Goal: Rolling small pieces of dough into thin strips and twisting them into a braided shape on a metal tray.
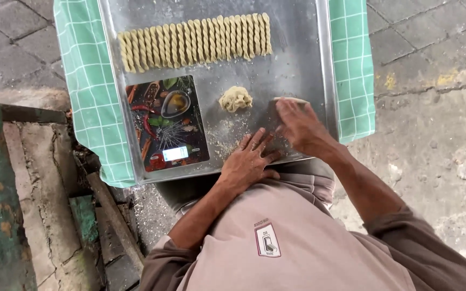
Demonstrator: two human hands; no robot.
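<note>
Soft, even daylight fills the scene, with no hard shadows. The metal tray (pixel 297 70) gives a dull grey sheen toward 12 o'clock. The right hand (pixel 300 126) looks slightly blurred. The picture is a little soft and blocky overall, and the ground toward 3 o'clock looks pale.

1. i see a silvery grey metal tray (pixel 297 64), dusted with pale crumbs.
2. the twisted dough sticks (pixel 195 42) are pale yellow, ridged like rope.
3. the dough lump (pixel 235 99) is the same pale yellow.
4. the cloth (pixel 90 108) is green with a white grid.
5. the kitchen scale (pixel 165 121) is dark, printed with red chillies, green leaves and spices.
6. my shirt (pixel 292 248) is beige.
</note>
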